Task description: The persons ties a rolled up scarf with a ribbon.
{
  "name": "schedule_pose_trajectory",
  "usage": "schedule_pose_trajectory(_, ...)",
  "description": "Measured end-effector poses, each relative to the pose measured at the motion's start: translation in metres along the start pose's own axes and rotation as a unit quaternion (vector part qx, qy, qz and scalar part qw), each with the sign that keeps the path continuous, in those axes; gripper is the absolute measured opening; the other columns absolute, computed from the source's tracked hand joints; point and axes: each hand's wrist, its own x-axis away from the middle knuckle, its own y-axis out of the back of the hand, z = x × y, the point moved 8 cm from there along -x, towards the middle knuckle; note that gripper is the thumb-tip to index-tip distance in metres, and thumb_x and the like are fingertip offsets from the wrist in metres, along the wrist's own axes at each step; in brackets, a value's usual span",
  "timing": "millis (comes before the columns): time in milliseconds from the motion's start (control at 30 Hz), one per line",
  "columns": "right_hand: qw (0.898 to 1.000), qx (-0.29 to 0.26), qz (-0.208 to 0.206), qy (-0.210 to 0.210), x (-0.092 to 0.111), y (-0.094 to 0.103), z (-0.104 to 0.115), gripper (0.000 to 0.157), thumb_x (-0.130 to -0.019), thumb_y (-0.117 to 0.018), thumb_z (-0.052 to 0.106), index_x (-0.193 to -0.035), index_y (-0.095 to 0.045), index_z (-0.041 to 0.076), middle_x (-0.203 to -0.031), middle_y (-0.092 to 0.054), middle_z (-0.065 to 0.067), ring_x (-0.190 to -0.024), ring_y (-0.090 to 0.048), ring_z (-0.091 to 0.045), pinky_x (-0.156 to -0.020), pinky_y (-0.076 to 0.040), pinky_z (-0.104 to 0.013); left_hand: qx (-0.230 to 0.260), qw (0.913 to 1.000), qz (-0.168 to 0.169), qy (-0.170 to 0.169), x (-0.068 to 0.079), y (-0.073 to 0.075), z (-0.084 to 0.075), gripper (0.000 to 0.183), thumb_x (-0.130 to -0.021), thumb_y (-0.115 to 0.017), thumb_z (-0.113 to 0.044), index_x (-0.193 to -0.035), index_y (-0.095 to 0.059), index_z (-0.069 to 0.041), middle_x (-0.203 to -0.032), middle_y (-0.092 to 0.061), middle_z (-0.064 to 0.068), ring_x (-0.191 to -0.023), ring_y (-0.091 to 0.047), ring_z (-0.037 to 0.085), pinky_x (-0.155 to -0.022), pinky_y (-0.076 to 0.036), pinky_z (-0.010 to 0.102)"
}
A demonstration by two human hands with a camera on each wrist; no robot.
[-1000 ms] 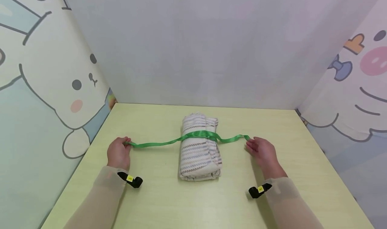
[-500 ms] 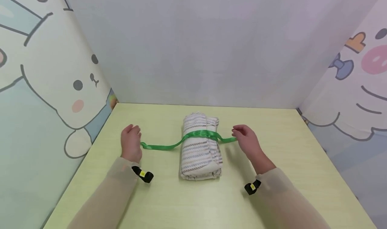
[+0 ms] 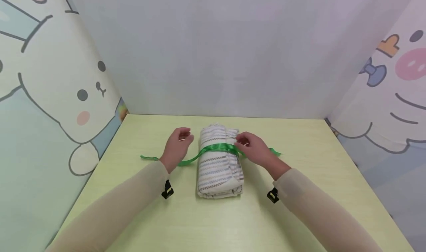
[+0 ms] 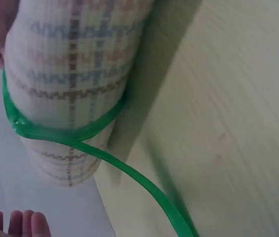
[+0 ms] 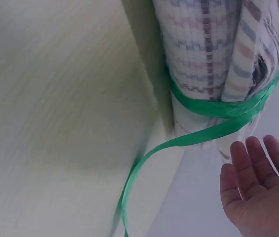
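A folded cloth (image 3: 219, 174) with rows of small woven stripes lies in the middle of the table. Round it runs a green satin ribbon (image 3: 217, 147), crossed over itself on top, with one loose tail out to each side. My left hand (image 3: 176, 148) hovers just left of the cloth, above the left tail, fingers loosely bent and holding nothing. On the other side my right hand (image 3: 254, 149) is over the right tail at the cloth's edge. In the right wrist view its fingers (image 5: 260, 163) are spread and apart from the ribbon (image 5: 198, 136).
The pale yellow table (image 3: 213, 226) meets a plain grey-white backdrop (image 3: 226, 59) at its far edge. Side panels with a cartoon rabbit (image 3: 60, 78) and a pig (image 3: 392, 85) stand left and right. A small black camera sits on each wrist.
Both hands have let go of the ribbon's ends and moved inward to the cloth. The tails now lie on the table, and the cloth has stayed where it was.
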Motion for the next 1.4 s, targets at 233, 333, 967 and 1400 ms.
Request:
schedule_pose_trajectory(233,0.999,0.029,0.02,0.013,-0.015,-0.004,0.012,0.025,-0.102,-0.067,0.033,-0.119,-0.064,0.014,-0.104,-0.062,-0.004,-0.094,-0.056,-0.024,-0.079,-0.049,-0.041,-0.124,0.9829,0.099,-0.093,-0.005,-0.032,-0.022,0.034,-0.104,-0.064,-0.023,-0.134,-0.058,-0.007,-0.125,-0.06,0.007,-0.112,-0.057,0.023,-0.099,-0.048,0.042)
schedule_pose_trajectory(333,0.999,0.033,0.034,0.018,-0.021,-0.007,0.016,0.023,-0.102,-0.067,0.034,-0.116,-0.066,0.015,-0.103,-0.062,-0.004,-0.094,-0.056,-0.024,-0.081,-0.049,-0.041,-0.173,0.9703,0.131,-0.107,-0.008,-0.043,-0.028,0.024,-0.104,-0.064,-0.023,-0.125,-0.062,-0.011,-0.115,-0.062,0.002,-0.104,-0.057,0.02,-0.094,-0.049,0.038)
schedule_pose_trajectory(967,0.992,0.006,0.125,0.025,-0.034,-0.029,0.018,0.028,-0.092,-0.081,0.036,-0.098,-0.065,0.014,-0.092,-0.062,-0.004,-0.082,-0.055,-0.02,-0.075,-0.047,-0.036,-0.272,0.9281,0.248,-0.056,-0.01,-0.069,-0.025,0.019,-0.093,-0.079,-0.028,-0.098,-0.065,-0.015,-0.08,-0.06,0.0,-0.074,-0.053,0.015,-0.072,-0.045,0.031)
schedule_pose_trajectory(1400,0.986,-0.031,0.156,0.047,-0.035,-0.029,0.022,0.018,-0.096,-0.077,0.021,-0.098,-0.063,0.011,-0.086,-0.058,-0.005,-0.078,-0.051,-0.021,-0.073,-0.044,-0.035,-0.295,0.9185,0.254,-0.069,-0.004,-0.074,-0.039,0.007,-0.105,-0.06,-0.02,-0.102,-0.059,-0.014,-0.083,-0.057,0.003,-0.072,-0.053,0.016,-0.069,-0.045,0.031)
